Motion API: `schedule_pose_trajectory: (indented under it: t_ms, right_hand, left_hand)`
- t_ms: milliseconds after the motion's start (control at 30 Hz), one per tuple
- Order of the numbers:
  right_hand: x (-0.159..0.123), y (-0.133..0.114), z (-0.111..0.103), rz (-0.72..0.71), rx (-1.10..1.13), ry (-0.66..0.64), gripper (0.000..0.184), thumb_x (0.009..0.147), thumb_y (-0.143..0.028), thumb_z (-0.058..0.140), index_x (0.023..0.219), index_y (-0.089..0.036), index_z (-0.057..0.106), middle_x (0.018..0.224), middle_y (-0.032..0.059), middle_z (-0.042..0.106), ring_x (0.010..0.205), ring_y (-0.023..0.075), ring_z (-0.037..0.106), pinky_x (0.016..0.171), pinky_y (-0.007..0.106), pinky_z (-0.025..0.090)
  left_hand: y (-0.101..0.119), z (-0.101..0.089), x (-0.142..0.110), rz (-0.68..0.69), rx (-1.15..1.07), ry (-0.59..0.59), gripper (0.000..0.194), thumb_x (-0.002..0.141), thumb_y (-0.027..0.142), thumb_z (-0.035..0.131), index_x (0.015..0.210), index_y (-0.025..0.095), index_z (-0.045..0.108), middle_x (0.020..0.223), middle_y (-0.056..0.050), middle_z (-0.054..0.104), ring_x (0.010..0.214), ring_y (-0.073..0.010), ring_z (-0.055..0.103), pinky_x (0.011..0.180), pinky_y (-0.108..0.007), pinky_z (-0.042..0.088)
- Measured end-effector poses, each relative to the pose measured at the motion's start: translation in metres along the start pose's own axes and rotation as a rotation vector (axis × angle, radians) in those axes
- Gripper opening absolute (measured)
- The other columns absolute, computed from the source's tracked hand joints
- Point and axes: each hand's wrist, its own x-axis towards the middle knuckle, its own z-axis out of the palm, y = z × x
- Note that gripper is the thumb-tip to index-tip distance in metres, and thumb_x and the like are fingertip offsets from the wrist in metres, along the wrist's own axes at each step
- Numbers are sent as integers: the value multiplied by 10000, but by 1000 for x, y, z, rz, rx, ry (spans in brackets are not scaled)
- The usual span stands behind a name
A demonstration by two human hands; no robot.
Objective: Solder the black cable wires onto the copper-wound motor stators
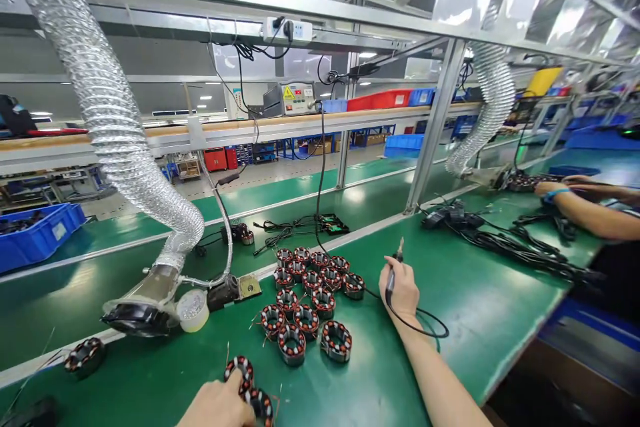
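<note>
Stator ring (247, 377), red-and-white with a skinny lead (229, 351) poking up, sits on the green bench (380, 373) by another, left hand (217, 405) touching it (can't tell if it's gripping), right hand (406, 290) curled round a soldering iron (399, 255) whose cord (323, 173) could probably drag the clustered rings (291, 357) if yanked.

Single head-worn view, forward and down over the near bench (465, 280), shop floor (280, 177) far beyond.
</note>
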Motion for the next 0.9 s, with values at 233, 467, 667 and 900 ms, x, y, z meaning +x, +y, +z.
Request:
schedule_pose_trajectory:
  t_ms: [233, 467, 667, 900]
  right_hand:
    - [-43, -32, -56, 2, 7, 32, 309, 894, -299, 437, 1035, -145, 664, 900, 103, 587, 731, 218, 567, 601, 316, 422]
    - [-85, -59, -119, -69, 77, -2, 261, 892, -293, 495, 1040, -153, 658, 825, 110, 598, 808, 280, 588, 727, 404, 479]
    - [-139, -107, -164, -310, 153, -97, 235, 915, -258, 524, 1083, -147, 645, 904, 111, 638, 775, 245, 631, 720, 375, 520]
    - [-190, -201, -177, -599, 363, -240, 669, 875, -223, 616, 1495, -316, 381, 964, 89, 686, 796, 289, 652, 750, 430, 537]
  left_hand:
    - [18, -46, -9, 68, -184, 394, 244, 877, 208, 547, 1093, 232, 658, 1160, -113, 609, 930, -266, 662, 815, -405, 542]
    - [-25, 10, -140, 98, -173, 616, 199, 951, 259, 485, 1064, 262, 649, 1112, -61, 665, 938, -208, 661, 832, -340, 553]
    - [-80, 116, -254, -206, -9, 977, 248, 902, 393, 566, 1126, 325, 648, 1125, -46, 703, 926, -233, 694, 757, -320, 590]
    - [-65, 152, -283, -570, -63, 1025, 282, 900, 360, 605, 1162, 261, 633, 1112, -102, 685, 1022, -266, 651, 889, -422, 540]
